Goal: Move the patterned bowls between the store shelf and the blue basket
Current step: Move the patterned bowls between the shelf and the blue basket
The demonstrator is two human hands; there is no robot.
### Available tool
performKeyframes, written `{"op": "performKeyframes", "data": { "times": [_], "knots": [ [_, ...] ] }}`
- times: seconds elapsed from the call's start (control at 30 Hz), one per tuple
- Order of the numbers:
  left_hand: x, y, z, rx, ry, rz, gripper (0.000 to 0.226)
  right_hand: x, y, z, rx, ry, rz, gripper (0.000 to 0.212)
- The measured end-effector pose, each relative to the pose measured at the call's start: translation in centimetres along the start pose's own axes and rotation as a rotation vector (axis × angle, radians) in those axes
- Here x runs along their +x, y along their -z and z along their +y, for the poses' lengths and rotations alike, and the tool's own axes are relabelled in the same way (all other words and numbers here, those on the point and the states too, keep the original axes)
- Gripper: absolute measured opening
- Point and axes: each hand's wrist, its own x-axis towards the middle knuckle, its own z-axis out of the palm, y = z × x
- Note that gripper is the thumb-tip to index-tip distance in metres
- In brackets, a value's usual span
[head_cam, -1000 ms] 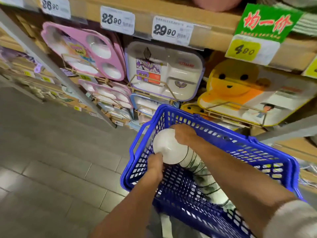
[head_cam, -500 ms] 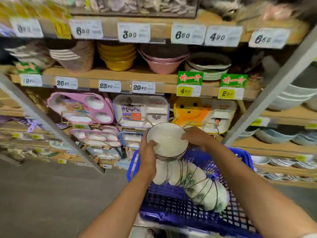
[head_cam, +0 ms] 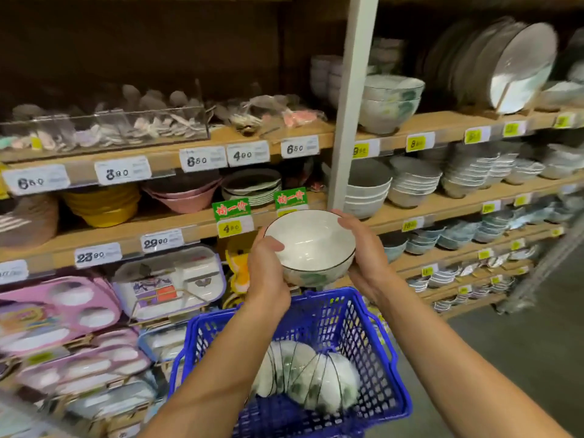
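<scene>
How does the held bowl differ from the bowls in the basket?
The held bowl is single and upright, between left hand and right hand; the basket bowls lie nested on their sides inside the blue basket. Both have dark rims and green patterns.

A white ceramic bowl with a thin dark rim and a green leaf print (head_cam: 311,245) is held upright between both hands, above the far end of a blue plastic lattice basket (head_cam: 390,354). The left hand (head_cam: 268,270) grips its left side with the thumb over the rim; the right hand (head_cam: 363,251) cups the right side, fingertips on the far rim. Inside the basket, a row of matching leaf-print bowls (head_cam: 311,374) lies on its side, nested together. Behind stand wooden store shelves (head_cam: 189,237) with price tags, a white upright post (head_cam: 354,99), stacked yellow bowls (head_cam: 101,205) and pink divided plastic trays (head_cam: 63,308).
</scene>
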Motion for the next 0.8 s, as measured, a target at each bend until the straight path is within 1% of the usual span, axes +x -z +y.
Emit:
{"op": "performKeyframes", "data": {
  "times": [0.13, 0.27, 0.4, 0.53, 0.67, 0.8],
  "knots": [
    [-1.7, -6.3, -2.0, 0.025, 0.031, -0.081, 0.041, -1.1, 5.4, -3.4, 0.069, 0.043, 0.143, 0.032],
    [-3.6, -12.9, -5.2, 0.05, 0.072, -0.124, 0.045, -2.3, 12.3, -7.0, 0.061, 0.058, 0.228, 0.035],
    [-6.1, -19.9, -9.1, 0.077, 0.114, -0.157, 0.045, -3.5, 19.9, -11.0, 0.083, 0.067, 0.278, 0.037],
    [-8.0, -26.2, -12.3, 0.05, 0.164, -0.194, 0.042, -4.0, 26.2, -14.5, 0.077, 0.066, 0.341, 0.037],
    [-9.1, -31.3, -14.4, 0.097, 0.152, -0.214, 0.032, -3.8, 30.7, -17.4, 0.11, 0.092, 0.397, 0.034],
    [-8.8, -35.2, -15.4, 0.121, 0.171, -0.219, 0.029, -2.8, 33.6, -19.5, 0.134, 0.107, 0.386, 0.033]
  ]
}}
